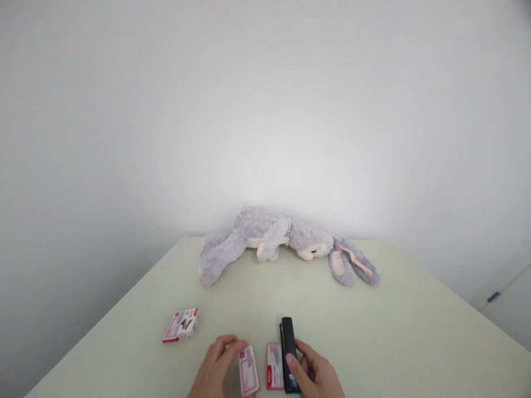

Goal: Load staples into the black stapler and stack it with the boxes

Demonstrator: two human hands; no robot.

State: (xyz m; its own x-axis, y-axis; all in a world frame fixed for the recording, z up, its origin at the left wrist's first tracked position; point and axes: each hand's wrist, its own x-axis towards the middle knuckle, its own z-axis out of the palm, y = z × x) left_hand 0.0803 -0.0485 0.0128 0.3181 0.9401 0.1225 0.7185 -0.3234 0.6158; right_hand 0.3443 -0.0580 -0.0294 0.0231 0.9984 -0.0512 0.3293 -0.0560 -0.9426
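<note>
Right grip clasps black stapler; left grip pinches staple box.

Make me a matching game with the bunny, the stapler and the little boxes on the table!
Things:
1. plush bunny
2. black stapler
3. open staple box
4. pink staple box

Places:
A. under the left hand's fingers
B. lying at the table's far edge
C. against the right hand
D. alone at near left

Pairs: 1-B, 2-C, 3-D, 4-A
</note>
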